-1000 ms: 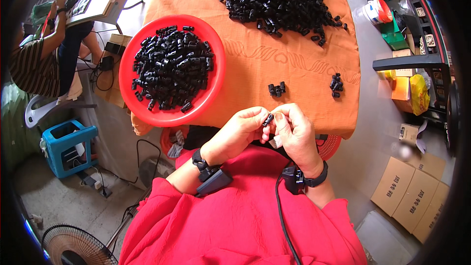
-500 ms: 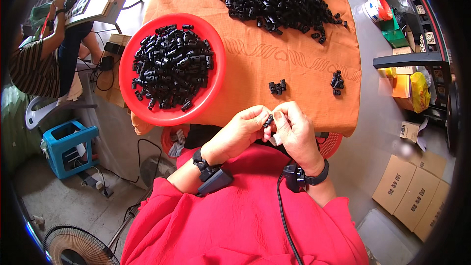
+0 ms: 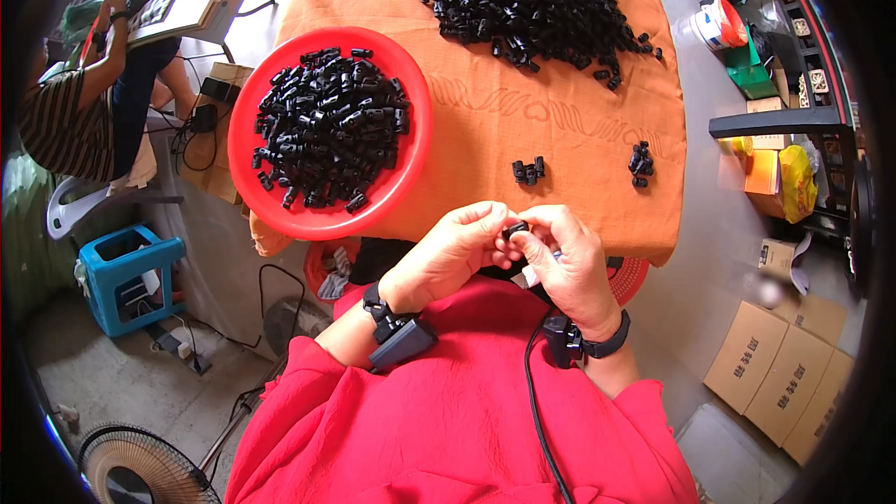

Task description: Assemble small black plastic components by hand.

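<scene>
Just past the table's near edge, my left hand (image 3: 455,249) and my right hand (image 3: 571,271) meet at the fingertips. A small black cylindrical plastic piece (image 3: 516,230) is pinched between them, partly covered by the fingers. Something white (image 3: 531,275) shows under my right fingers; its kind is unclear. Beyond my hands, a little cluster of black pieces (image 3: 529,170) lies on the orange tablecloth (image 3: 476,131), with a second cluster (image 3: 640,166) farther right. On the left, a red basin (image 3: 422,131) holds many similar black pieces (image 3: 327,126). A large heap (image 3: 523,5) of them covers the far side.
A co-worker in a striped top (image 3: 70,126) is at another table at the upper left. A blue stool (image 3: 131,285) and a fan (image 3: 140,471) stand on the left floor. Shelving (image 3: 775,124) and cardboard boxes (image 3: 784,369) are at the right. A cable runs from my right wrist device.
My fingers have shifted around the black piece, and it has turned between them. My right thumb and forefinger now close over it. The basin, heap and clusters stay in place.
</scene>
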{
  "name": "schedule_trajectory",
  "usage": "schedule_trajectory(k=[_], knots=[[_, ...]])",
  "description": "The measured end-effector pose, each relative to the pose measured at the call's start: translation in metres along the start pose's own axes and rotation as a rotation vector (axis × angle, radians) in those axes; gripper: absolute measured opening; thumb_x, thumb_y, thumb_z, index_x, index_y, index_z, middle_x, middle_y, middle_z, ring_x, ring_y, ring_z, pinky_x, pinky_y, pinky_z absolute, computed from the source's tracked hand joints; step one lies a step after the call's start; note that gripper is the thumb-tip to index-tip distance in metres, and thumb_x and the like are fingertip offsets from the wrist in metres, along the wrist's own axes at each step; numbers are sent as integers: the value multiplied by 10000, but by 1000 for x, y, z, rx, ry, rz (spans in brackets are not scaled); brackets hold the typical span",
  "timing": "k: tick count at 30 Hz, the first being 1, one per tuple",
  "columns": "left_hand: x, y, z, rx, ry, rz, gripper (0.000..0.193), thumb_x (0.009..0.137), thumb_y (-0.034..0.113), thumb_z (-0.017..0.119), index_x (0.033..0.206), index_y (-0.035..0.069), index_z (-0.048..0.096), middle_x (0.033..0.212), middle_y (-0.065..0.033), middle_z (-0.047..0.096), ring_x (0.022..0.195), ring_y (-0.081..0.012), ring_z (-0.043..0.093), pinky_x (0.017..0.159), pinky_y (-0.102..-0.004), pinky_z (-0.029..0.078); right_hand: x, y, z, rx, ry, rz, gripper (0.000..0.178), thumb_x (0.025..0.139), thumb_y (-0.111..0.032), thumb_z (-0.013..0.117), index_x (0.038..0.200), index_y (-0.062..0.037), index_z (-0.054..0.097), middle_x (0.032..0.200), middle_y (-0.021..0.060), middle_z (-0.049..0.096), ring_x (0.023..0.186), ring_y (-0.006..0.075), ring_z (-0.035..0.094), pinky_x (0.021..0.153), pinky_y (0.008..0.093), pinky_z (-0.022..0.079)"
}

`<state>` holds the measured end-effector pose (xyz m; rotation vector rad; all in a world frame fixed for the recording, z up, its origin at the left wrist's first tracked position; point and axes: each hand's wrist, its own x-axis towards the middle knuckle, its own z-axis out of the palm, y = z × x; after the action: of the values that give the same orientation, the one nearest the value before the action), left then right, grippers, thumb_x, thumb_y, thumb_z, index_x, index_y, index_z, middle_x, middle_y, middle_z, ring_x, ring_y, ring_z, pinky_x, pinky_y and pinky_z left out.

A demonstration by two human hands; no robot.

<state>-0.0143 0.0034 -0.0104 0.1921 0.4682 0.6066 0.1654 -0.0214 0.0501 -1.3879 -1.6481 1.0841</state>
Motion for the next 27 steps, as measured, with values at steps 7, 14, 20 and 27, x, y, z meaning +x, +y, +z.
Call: schedule_trajectory(k=[7, 14, 20, 27], knots=[[-4, 5, 12, 30, -3, 103, 260, 970, 216, 638, 1148, 29, 611, 1022, -59, 659, 930, -140, 631, 847, -279, 515, 1, -4, 4, 92, 105, 49, 108, 959, -11, 608, 1065, -5, 587, 838, 77, 683, 594, 96, 643, 508, 238, 513], [1, -5, 9, -159, -66, 132, 247, 966, 226, 638, 1138, 50, 615, 1020, -49, 659, 945, -144, 634, 845, -284, 509, -4, -5, 9, 144, 145, 44, 148, 918, 12, 655, 1047, -15, 587, 783, 59, 649, 557, 88, 626, 505, 242, 509], [3, -5, -4, -74, -30, 123, 218, 953, 240, 662, 1070, 61, 622, 990, -44, 662, 920, -138, 629, 837, -281, 506, -4, -3, 7, -72, 92, -4, 282, 817, -29, 765, 1059, -42, 621, 694, 55, 617, 538, 167, 611, 520, 312, 475], [0, -1, 5, 129, 10, 92, 235, 978, 291, 629, 1014, 61, 599, 981, -44, 650, 871, -132, 616, 821, -286, 506, -1, -8, 2, -49, -2, 6, 377, 800, -51, 780, 1144, -41, 627, 674, 54, 610, 545, 186, 602, 538, 323, 487]])
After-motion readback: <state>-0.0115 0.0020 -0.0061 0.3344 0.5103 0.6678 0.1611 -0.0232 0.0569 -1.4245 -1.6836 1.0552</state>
